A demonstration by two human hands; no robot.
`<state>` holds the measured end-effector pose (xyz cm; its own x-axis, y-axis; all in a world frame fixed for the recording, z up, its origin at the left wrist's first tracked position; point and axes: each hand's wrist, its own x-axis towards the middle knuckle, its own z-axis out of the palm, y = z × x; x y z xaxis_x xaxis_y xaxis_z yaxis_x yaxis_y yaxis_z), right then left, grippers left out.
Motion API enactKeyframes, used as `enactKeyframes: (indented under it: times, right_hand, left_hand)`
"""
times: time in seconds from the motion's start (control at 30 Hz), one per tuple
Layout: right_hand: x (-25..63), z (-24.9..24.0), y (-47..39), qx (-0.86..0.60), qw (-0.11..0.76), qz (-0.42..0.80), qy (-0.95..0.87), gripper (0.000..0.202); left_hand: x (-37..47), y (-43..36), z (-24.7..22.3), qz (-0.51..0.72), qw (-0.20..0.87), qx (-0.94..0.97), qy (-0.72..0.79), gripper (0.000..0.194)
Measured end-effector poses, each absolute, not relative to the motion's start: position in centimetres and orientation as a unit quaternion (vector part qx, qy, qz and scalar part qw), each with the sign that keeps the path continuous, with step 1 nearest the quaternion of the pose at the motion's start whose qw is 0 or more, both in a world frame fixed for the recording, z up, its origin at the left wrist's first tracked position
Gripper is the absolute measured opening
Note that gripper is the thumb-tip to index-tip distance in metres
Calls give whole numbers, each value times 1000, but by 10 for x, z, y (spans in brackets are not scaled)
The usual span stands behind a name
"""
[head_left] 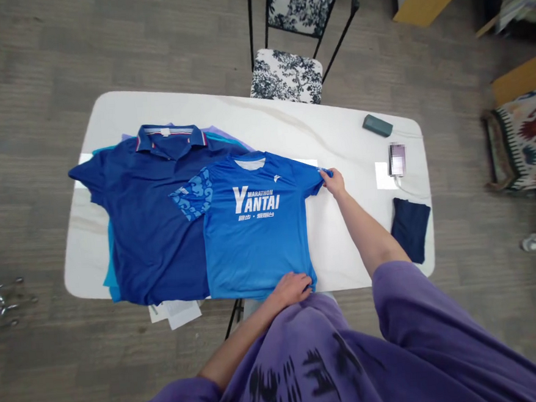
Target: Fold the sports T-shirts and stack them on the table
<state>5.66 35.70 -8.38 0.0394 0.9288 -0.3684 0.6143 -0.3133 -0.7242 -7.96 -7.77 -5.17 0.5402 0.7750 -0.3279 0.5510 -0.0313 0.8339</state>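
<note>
A bright blue T-shirt (256, 238) with white "YANTAI" lettering lies spread flat, front up, on the white table (337, 141). My right hand (334, 181) pinches the tip of its right sleeve and holds it stretched out sideways. My left hand (293, 287) grips the bottom hem at the near table edge. Partly under the shirt's left side lies a navy polo shirt (150, 221), on top of lighter blue and lilac garments.
A folded navy garment (410, 228) sits at the table's right end, beside a phone (397, 159) on a cable and a dark green case (377, 125). A floral chair (287, 74) stands behind the table. Papers (175, 311) lie on the floor under the near edge.
</note>
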Motion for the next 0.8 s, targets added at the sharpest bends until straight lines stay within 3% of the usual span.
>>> enactKeyframes:
  times: [0.23,0.37,0.5,0.63,0.8]
  right_hand:
    - [272,-124,446,-721,169,319,-591,37]
    - [368,-130,472,-725,194,219,-623,52]
    - [412,-122,438,-690,191,190,-672,50]
    - [421,-118,383,-663,158,208,-702,42]
    - [405,-126,361,-630,81,192,-748,49]
  left_hand:
    - [111,16,-60,91,547,723,412,12]
    - [179,61,-61,113,544,701,447,30]
    - [146,98,-65,149,464,631,604,52]
    - [52,151,-74,186,274,524,785,53]
    - [-20,259,-99,162,226,596,753,62]
